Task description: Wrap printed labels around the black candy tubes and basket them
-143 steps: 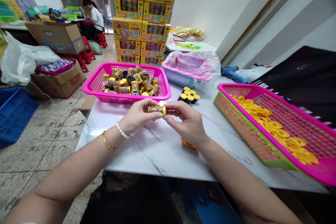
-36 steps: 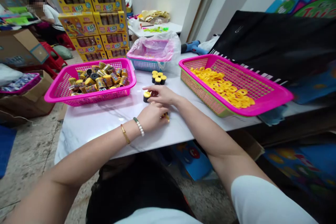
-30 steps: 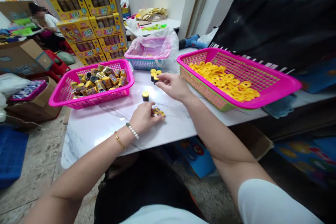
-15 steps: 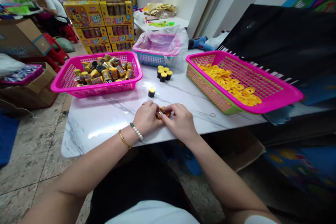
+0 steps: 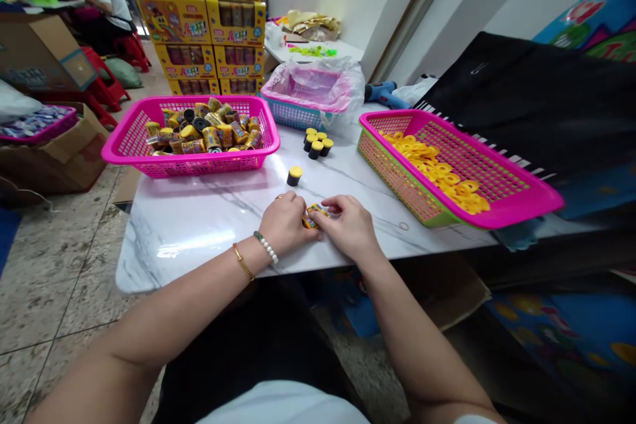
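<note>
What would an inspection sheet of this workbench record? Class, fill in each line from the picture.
surface: white marble-patterned tabletop, baskets along its far side.
job's things: small printed canister; yellow-topped black cylinders; pink basket of printed canisters; pink-and-green basket of yellow rings.
clutter: blue power tool, black cloth.
hands: left hand, right hand, both at the canister.
cables: nothing seen.
surroundings: stacked yellow boxes, seated person.

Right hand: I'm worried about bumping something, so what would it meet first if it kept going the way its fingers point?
Probably the small yellow printed item between the hands; the right hand looks right against it, though depth makes contact unclear. The left hand lies just beyond.
</note>
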The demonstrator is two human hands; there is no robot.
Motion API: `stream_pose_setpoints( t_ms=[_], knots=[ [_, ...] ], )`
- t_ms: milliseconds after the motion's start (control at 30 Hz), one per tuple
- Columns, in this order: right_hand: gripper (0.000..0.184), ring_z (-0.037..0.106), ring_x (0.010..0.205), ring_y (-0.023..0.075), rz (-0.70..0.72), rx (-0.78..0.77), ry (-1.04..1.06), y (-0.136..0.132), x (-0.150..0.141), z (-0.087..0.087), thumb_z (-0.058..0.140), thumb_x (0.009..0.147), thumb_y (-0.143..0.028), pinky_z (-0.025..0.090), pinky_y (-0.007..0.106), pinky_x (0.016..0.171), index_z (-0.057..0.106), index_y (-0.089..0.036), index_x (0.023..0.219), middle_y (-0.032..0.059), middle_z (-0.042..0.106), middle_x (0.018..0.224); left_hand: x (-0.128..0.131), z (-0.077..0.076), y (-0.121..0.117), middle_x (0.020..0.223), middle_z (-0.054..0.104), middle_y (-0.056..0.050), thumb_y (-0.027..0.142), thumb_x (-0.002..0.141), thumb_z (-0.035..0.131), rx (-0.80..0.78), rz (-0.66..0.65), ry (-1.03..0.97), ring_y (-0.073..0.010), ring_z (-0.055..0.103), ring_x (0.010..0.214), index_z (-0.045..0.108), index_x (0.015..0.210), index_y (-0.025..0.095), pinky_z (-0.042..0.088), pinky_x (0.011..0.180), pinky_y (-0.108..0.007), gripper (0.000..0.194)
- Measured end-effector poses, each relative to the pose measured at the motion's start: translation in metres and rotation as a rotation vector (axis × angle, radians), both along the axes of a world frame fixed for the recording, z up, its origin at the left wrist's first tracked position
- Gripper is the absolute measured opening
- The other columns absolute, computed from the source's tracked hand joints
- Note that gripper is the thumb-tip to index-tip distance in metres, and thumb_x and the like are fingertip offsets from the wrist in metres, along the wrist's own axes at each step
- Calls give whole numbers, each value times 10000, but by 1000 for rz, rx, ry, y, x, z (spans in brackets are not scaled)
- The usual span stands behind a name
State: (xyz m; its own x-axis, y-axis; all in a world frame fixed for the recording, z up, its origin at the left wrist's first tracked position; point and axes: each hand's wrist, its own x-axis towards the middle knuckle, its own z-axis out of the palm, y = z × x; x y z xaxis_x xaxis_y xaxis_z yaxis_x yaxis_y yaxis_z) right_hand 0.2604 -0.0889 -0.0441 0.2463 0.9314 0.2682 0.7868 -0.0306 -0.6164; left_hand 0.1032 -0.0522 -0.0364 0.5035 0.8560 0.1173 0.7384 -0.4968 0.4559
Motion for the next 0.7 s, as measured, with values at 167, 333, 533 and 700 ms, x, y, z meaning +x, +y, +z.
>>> stream_pose_setpoints(
  t_ms=[167, 333, 533, 700],
  knots=[
    [224, 612, 726, 227, 29, 9, -50, 2, 3, -2, 780, 712, -412, 465, 358, 686, 691, -208, 736, 38, 667, 744, 0, 0, 1, 997, 646, -121, 528, 664, 836, -10, -18, -5, -301, 617, 993, 662, 961, 128, 510, 849, -388, 528],
    [150, 593, 783, 249, 47, 186, -151, -4, -6, -3, 713, 791, -290, 461, 389, 747, 616, -227, 695, 53, 670, 751, 1, -2, -1, 964, 648, -128, 500, 738, 754, 32, -7, -36, -294, 624, 959, 661, 908, 145, 516, 851, -392, 405],
    [97, 573, 638, 188, 65, 130, -33, -10, -17, -1, 644, 807, -260, 432, 323, 649, 589, -229, 733, 8, 638, 682, 2, -1, 0, 1005, 662, -120, 417, 777, 706, 5, -8, -83, -285, 629, 989, 650, 988, 148, 510, 885, -389, 346],
    [183, 549, 529, 150, 51, -1, 301, 2, -1, -6, 710, 733, -354, 424, 280, 543, 603, -208, 701, -26, 597, 584, 4, 0, -1, 1017, 657, -119, 426, 767, 714, -8, -4, -22, -286, 633, 971, 649, 965, 149, 511, 848, -385, 348]
  ],
)
